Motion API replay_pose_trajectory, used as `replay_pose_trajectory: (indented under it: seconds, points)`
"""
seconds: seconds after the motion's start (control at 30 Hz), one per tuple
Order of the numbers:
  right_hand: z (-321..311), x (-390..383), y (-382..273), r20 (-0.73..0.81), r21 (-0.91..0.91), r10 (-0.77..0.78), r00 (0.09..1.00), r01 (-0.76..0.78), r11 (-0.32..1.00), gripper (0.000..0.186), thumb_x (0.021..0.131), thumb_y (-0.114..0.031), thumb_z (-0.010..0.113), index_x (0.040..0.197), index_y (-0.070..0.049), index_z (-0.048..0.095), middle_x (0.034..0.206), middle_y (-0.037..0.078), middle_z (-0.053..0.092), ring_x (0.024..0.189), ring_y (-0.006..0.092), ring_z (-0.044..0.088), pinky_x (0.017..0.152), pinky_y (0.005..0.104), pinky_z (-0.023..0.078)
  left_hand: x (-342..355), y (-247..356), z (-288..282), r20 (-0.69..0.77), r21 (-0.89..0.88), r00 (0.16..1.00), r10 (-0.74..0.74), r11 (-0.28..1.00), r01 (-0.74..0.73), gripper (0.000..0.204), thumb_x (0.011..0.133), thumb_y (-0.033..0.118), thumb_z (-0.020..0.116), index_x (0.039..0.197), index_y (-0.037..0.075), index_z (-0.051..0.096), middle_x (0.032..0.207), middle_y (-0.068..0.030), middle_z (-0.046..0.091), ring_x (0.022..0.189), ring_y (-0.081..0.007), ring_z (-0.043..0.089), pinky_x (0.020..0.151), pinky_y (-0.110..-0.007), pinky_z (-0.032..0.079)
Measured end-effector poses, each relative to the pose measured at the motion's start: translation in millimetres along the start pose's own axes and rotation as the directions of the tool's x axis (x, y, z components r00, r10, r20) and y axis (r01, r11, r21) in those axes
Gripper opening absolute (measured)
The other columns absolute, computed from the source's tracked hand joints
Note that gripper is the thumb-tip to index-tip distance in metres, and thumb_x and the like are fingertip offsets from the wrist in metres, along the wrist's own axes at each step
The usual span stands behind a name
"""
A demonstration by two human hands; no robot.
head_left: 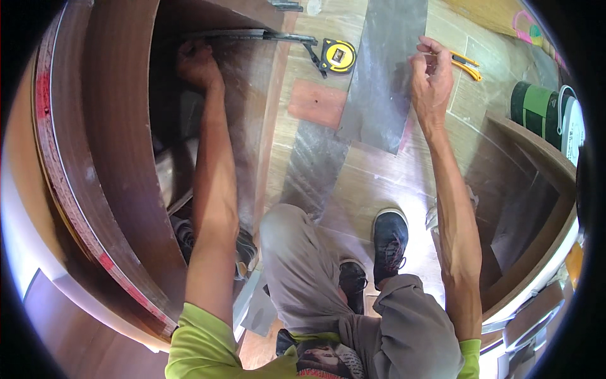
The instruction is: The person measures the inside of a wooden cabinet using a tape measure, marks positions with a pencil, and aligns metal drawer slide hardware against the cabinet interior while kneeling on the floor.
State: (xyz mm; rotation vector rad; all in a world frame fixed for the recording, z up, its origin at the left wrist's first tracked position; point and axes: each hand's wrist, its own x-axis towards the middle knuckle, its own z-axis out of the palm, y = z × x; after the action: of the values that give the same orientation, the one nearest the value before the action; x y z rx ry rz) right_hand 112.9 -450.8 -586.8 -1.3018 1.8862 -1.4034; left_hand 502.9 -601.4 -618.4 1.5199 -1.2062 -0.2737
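Note:
My left hand reaches into a dark brown wooden cabinet. Its fingers are curled in shadow just beside a long metal drawer slide; what they grip, if anything, is hidden. The slide's far end sticks out past the cabinet edge, near a yellow and black tape measure. Over the tiled floor, my right hand has its fingers loosely bent and apart. Partly behind those fingers is a yellow and black utility knife; whether they touch it is not clear.
A reddish square piece and dark grey strips lie on the floor. A green and black bucket stands at the right, beyond a curved wooden cabinet part. Brown panels rise along my left.

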Motion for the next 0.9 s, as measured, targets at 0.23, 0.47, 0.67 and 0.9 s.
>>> replay_pose_trajectory:
  seconds: [0.23, 0.47, 0.67, 0.9]
  points:
    - [9, -4, -16, 0.028, 0.003, 0.035, 0.999, -0.035, 0.999, 0.028, 0.089, -0.005, 0.056, 0.117, -0.002, 0.059, 0.102, 0.012, 0.063, 0.082, 0.0189, 0.063, 0.076, 0.0336, 0.052, 2, 0, -3, 0.090, -0.038, 0.994, -0.057, 0.997, 0.060, 0.012, 0.088, 0.004, 0.066, 0.098, -0.003, 0.065, 0.087, -0.0062, 0.063, 0.075, -0.0139, 0.058, 0.067, -0.028, 0.049]
    - [0, 5, -16, -0.014, -0.019, 0.078, 0.997, -0.078, 0.997, 0.024, 0.090, -0.005, 0.055, 0.113, -0.002, 0.062, 0.099, 0.012, 0.062, 0.080, 0.0197, 0.063, 0.075, 0.0348, 0.051, -3, 1, -1, 0.088, -0.177, 0.981, -0.175, 0.966, 0.189, 0.016, 0.093, 0.004, 0.059, 0.107, -0.001, 0.064, 0.093, -0.0057, 0.064, 0.082, -0.0136, 0.058, 0.076, -0.028, 0.048]
    - [-3, -13, -2, -0.021, -0.003, 0.147, 0.989, -0.147, 0.989, 0.021, 0.090, -0.004, 0.054, 0.109, -0.001, 0.062, 0.095, 0.012, 0.061, 0.079, 0.0205, 0.064, 0.073, 0.0332, 0.051, -2, -11, 1, 0.060, -0.285, 0.985, -0.159, 0.943, 0.170, 0.020, 0.089, 0.003, 0.060, 0.108, -0.001, 0.063, 0.094, -0.0073, 0.064, 0.080, -0.0174, 0.062, 0.072, -0.028, 0.051]
    - [7, -13, -11, 0.049, -0.033, 0.103, 0.993, -0.102, 0.994, 0.020, 0.089, -0.003, 0.054, 0.107, -0.001, 0.062, 0.095, 0.014, 0.060, 0.080, 0.0215, 0.065, 0.072, 0.0333, 0.051, 0, -6, 1, 0.077, -0.500, 0.982, -0.174, 0.845, 0.189, 0.035, 0.075, -0.005, 0.056, 0.110, -0.004, 0.061, 0.093, -0.0111, 0.064, 0.084, -0.0216, 0.066, 0.071, -0.028, 0.054]
